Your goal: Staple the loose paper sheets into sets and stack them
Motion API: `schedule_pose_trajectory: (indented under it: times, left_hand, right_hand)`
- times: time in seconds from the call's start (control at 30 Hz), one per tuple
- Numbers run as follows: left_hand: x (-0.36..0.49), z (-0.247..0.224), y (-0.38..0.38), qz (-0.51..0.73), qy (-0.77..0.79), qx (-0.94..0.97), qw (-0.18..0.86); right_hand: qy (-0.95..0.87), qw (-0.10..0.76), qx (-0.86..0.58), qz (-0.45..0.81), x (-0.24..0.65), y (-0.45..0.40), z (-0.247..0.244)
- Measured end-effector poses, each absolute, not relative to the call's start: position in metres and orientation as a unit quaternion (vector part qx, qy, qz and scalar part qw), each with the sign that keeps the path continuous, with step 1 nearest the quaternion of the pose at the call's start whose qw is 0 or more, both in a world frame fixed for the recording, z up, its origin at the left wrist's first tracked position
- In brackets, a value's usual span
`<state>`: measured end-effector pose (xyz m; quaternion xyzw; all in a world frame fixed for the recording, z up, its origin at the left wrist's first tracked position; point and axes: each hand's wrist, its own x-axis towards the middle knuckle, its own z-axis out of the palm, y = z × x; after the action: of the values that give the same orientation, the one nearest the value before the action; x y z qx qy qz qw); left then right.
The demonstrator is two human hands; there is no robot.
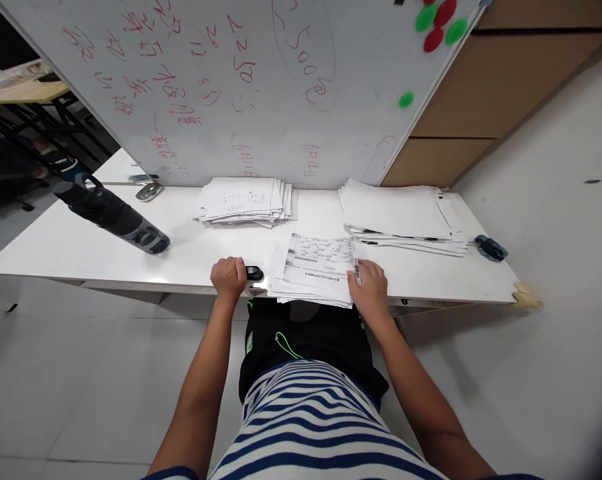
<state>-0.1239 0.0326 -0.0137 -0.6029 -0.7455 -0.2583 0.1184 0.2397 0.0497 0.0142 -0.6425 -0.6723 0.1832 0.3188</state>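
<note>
My left hand (229, 278) is closed around a black stapler (254, 273) at the front edge of the white table. Only the stapler's rounded end sticks out to the right of my fist. Just right of it lies a small stack of papers (313, 291), its front slightly over the table edge. On top rests a printed sheet (321, 259), its text upside down to me. My right hand (370, 290) pinches that sheet's right edge, thumb on top and fingers beyond it.
Behind are a left paper pile (243, 200) and a wider right pile (398, 213), against a whiteboard (261, 87). A dark bottle (125, 220) and a mouse (149, 192) stand left. A small dark object (491, 248) lies near the table's taped right corner (527, 295).
</note>
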Motion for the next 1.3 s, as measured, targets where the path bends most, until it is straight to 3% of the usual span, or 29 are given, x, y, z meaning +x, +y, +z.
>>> schedule_pose_trajectory:
  times: [0.13,0.37,0.6,0.97,1.07,1.3]
  left_hand:
    - [-0.123,-0.013,0.032,-0.266,-0.748,-0.6,0.096]
    - [-0.123,-0.009,0.032,-0.24,-0.748,-0.607,0.117]
    - [-0.121,0.011,0.026,-0.153,-0.728,-0.661,0.1]
    - [-0.117,0.043,0.027,-0.066,-0.764,-0.639,-0.06]
    - [-0.118,0.059,0.044,-0.034,-0.753,-0.652,-0.087]
    - [-0.108,0.08,0.15,-0.096,-0.734,-0.672,0.0]
  right_hand:
    - [-0.679,0.295,-0.669,0.062,0.235,0.047,-0.002]
    - [-0.619,0.358,-0.699,0.025,0.259,0.064,-0.012]
    - [-0.622,0.364,-0.693,-0.01,0.27,0.078,-0.033]
    - [-0.63,0.35,-0.692,-0.034,0.273,0.077,-0.041]
    - [-0.628,0.34,-0.7,-0.023,0.272,0.078,-0.041]
    - [-0.617,0.332,-0.713,-0.022,0.269,0.081,-0.04]
